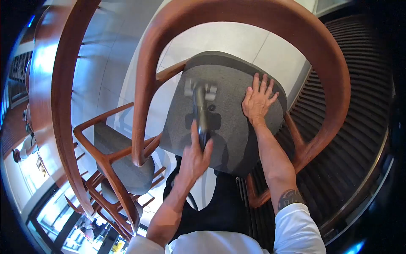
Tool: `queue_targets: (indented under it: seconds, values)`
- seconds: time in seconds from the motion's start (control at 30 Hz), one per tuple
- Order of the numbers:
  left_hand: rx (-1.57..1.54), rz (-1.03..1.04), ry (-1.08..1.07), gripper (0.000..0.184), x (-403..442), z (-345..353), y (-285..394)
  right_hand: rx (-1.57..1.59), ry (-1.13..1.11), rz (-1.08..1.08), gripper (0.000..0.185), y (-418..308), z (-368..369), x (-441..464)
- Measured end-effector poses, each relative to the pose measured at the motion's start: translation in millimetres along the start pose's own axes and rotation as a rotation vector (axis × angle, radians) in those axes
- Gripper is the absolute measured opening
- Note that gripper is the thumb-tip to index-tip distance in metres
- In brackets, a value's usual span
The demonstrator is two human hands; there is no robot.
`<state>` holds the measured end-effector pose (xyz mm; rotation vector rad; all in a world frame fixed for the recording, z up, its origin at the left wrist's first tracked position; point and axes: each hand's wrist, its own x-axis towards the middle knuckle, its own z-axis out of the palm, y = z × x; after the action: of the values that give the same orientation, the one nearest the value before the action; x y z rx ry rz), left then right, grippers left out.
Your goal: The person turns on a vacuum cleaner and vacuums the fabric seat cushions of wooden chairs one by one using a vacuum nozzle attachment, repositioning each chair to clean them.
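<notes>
My left hand (195, 158) is wrapped around the dark handle of a vacuum-like nozzle (201, 106). The nozzle's wide, pale head is smeared by motion over the grey seat (230, 101) of a wooden chair; I cannot tell whether it touches the fabric. My right hand (257, 101) lies flat on the right part of the seat, fingers spread, holding nothing. Dark patches show on the fabric near the nozzle, and I cannot tell shadow from stain. The chair's curved brown backrest (237, 12) arches around the seat.
A second wooden chair with a grey seat (122, 156) stands to the left, beside a long wooden tabletop (44, 84). On the right is a dark ribbed surface (338, 139) with a curved edge. Light floor tiles (232, 38) show beyond the seat.
</notes>
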<state>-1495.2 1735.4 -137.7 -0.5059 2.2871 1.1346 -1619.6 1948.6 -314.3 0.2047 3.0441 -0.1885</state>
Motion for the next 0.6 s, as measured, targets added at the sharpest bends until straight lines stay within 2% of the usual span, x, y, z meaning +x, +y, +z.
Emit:
queue_targets:
  seconds: [0.13,0.17,0.23,0.3,0.37,0.4,0.47,0.53,0.6]
  values:
    - [0.092,0.116,0.048,0.080,95.0,2.2,61.8,0.031,-0.001,0.002,0.061,-0.4,-1.9,-1.9]
    - [0.015,0.067,0.004,0.079,105.3,-2.1,78.6,0.044,0.003,-0.003,0.061,0.4,-3.5,-1.6]
    - [-0.037,0.016,-0.073,0.077,98.3,-3.1,93.6,0.134,0.021,-0.025,0.061,9.0,-8.3,-6.8]
    - [0.073,0.138,-0.069,0.078,53.9,6.3,60.1,0.374,0.097,-0.092,0.062,25.4,-8.6,-20.0]
    - [0.180,0.147,-0.065,0.083,-3.4,11.2,24.7,0.229,0.036,0.139,0.066,40.8,-32.1,-68.2]
    - [0.150,0.276,-0.021,0.084,-22.1,17.0,8.6,0.232,0.047,0.158,0.066,43.7,-31.2,-92.0]
    - [0.183,0.018,-0.111,0.083,-14.9,20.9,35.8,0.284,0.014,0.412,0.070,48.5,-10.6,-140.1]
    - [0.170,0.137,-0.064,0.082,25.4,35.5,54.3,0.277,0.005,0.422,0.071,50.8,-2.1,-138.2]
    - [0.081,-0.024,-0.154,0.080,63.1,38.7,121.7,0.255,-0.002,0.425,0.071,51.8,-0.5,-140.0]
